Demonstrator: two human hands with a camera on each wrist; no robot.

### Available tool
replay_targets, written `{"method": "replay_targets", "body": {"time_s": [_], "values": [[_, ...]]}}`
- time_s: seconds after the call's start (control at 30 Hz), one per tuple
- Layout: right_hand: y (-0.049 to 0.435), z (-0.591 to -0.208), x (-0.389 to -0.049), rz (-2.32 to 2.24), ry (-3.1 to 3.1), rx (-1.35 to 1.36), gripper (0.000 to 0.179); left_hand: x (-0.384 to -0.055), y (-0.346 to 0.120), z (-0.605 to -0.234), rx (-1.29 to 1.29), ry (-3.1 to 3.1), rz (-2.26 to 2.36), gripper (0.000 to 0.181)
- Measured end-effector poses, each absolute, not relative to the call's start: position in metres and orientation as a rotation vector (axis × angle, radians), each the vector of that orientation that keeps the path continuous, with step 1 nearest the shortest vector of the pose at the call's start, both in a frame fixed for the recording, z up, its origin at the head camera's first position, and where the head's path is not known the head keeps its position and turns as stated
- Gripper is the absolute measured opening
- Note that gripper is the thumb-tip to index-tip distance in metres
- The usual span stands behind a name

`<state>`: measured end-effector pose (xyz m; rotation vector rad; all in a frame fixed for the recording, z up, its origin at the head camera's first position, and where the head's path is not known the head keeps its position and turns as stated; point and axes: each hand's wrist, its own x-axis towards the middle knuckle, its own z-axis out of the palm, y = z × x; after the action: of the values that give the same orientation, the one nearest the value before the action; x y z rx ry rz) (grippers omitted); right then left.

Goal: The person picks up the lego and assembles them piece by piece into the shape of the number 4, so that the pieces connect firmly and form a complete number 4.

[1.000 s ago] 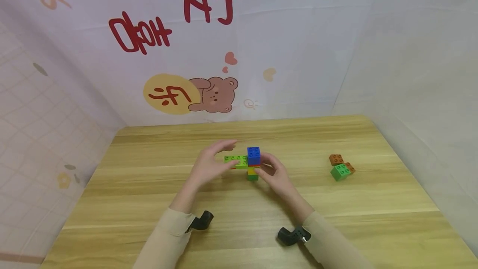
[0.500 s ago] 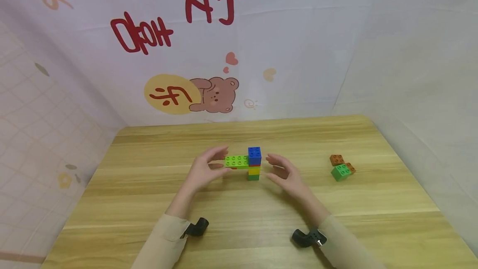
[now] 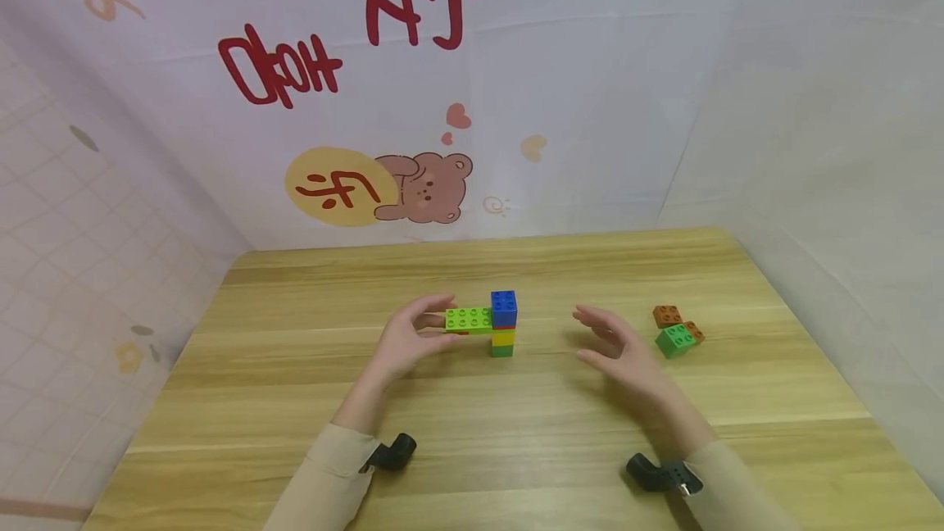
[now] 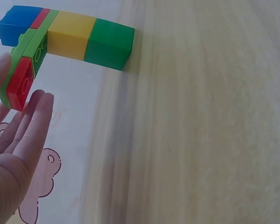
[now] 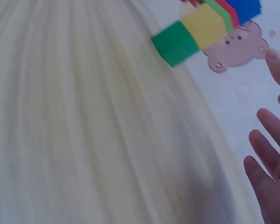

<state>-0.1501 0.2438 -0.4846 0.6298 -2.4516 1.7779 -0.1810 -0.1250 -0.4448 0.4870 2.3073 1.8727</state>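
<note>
A brick tower stands upright on the table, with a green brick at the bottom and a yellow brick over it. A thin red layer and a blue brick top it. From its upper part a light green studded bar juts left, with a red brick under its outer end. My left hand is around that end, thumb and rather straight fingers on either side, not curled round it. My right hand hovers right of the tower, fingers relaxed and holding nothing.
Right of my right hand, a bright green brick leans by a brown brick and another brown brick. A printed cloth hangs behind the wooden table.
My right hand let go of the tower and moved away to the right, towards the loose bricks. My left hand drew back slightly to the left, then stayed by the bar's end.
</note>
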Motion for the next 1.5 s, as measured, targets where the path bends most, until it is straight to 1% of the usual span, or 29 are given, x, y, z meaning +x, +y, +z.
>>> {"method": "replay_targets", "body": {"time_s": [0.2,0.37,0.63,0.8,1.03,1.3,1.5], "values": [[0.273,-0.472,-0.142,1.593,-2.488,0.672,0.067,-0.179,-0.123,-0.442,0.455,2.288,1.886,0.060],[0.294,-0.461,-0.136,1.542,-2.485,0.671,0.070,-0.179,-0.121,-0.443,0.419,2.314,1.875,0.054],[0.330,-0.453,-0.132,1.379,-2.593,0.522,0.066,-0.180,-0.120,-0.442,0.424,2.326,1.898,0.048],[0.348,-0.452,-0.131,1.276,-2.627,0.475,0.066,-0.180,-0.119,-0.441,0.439,2.327,1.898,0.046],[0.367,-0.459,-0.134,1.165,-2.640,0.544,0.070,-0.180,-0.118,-0.441,0.419,2.321,1.895,0.047],[0.377,-0.472,-0.138,1.026,-2.664,0.579,0.066,-0.181,-0.119,-0.441,0.383,2.316,1.868,0.049],[0.380,-0.477,-0.141,0.994,-2.631,0.612,0.061,-0.172,-0.116,-0.422,0.418,2.303,1.875,0.044]]}}
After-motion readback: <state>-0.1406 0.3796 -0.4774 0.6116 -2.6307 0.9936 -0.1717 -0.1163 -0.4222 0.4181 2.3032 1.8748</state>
